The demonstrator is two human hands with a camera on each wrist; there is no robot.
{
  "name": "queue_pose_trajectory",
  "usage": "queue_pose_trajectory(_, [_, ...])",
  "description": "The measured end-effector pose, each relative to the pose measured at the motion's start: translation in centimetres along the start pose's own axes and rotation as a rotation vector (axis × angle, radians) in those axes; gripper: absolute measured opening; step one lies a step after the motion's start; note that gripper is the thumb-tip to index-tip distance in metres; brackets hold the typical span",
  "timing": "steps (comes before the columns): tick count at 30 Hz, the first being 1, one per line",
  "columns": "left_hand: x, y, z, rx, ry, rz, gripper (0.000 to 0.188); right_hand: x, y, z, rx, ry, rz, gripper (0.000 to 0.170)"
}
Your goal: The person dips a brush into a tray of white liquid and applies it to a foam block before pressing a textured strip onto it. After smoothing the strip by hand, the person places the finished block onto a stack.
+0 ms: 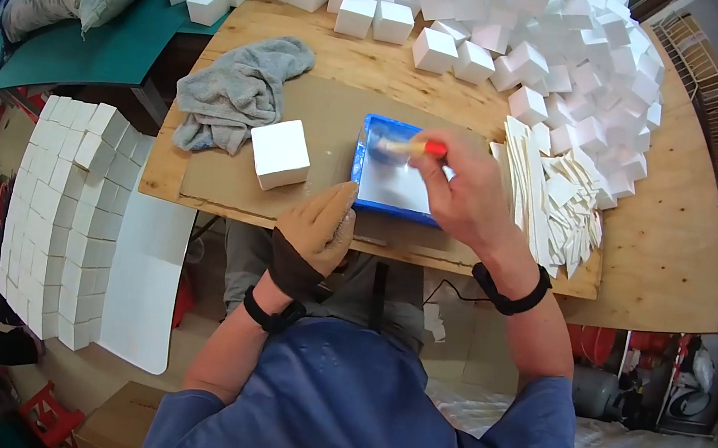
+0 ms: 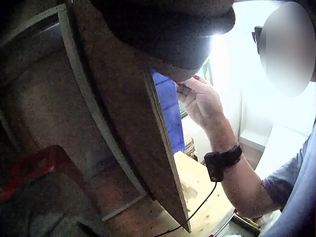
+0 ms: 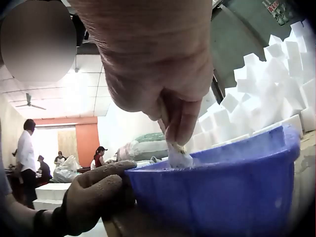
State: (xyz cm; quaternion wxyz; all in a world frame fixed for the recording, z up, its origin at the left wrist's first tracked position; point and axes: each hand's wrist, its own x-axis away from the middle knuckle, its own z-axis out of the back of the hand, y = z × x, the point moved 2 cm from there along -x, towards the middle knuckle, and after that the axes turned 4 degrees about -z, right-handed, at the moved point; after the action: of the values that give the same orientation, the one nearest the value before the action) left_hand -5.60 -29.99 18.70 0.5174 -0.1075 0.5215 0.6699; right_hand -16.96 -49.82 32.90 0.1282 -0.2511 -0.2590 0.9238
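Observation:
My bare right hand (image 1: 474,192) grips a brush (image 1: 403,147) with a red-tipped handle. The bristle end is down inside a blue plastic bin (image 1: 397,214) that holds a white layer of liquid. In the right wrist view the brush's whitened end (image 3: 180,157) shows just inside the bin's near rim. My left hand (image 1: 319,223) wears a tan and brown glove, and its extended fingers touch the bin's near left corner. Left of the bin sits one white block (image 1: 280,155) on a cardboard sheet (image 1: 228,184).
A grey cloth (image 1: 240,91) lies at the table's left. White blocks (image 1: 525,63) pile up at the back and right. Thin white strips (image 1: 553,195) lie right of the bin. Stacked blocks (image 1: 70,213) stand left of the table. People (image 3: 27,153) appear in the background.

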Motion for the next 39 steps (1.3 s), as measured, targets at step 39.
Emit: queue_pose_trajectory(39, [0.2,0.2,-0.6,-0.063,0.028,0.016,0.037,15.2,-2.0,7.3,0.265,0.216,0.168,0.024])
